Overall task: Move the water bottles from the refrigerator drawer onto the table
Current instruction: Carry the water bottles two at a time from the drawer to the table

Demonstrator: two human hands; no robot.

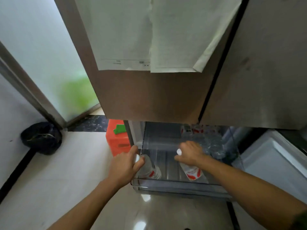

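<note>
Early stage: left hand (123,165) and right hand (191,153) fingers each closed around a clear red-labelled plastic water bottle (150,170) inside the transparent refrigerator drawer (174,184), more bottles (212,143) beyond the right fingers, none moved out yet.

Soft daylight, slight blur, wide-angle distortion.

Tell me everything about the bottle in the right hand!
The bottle is clear plastic with a white cap by the thumb and a red and white label low on its body. It stands roughly upright, slightly tilted, inside the open see-through drawer. The right hand grips it around the neck. Its base looks near the drawer floor.
</note>
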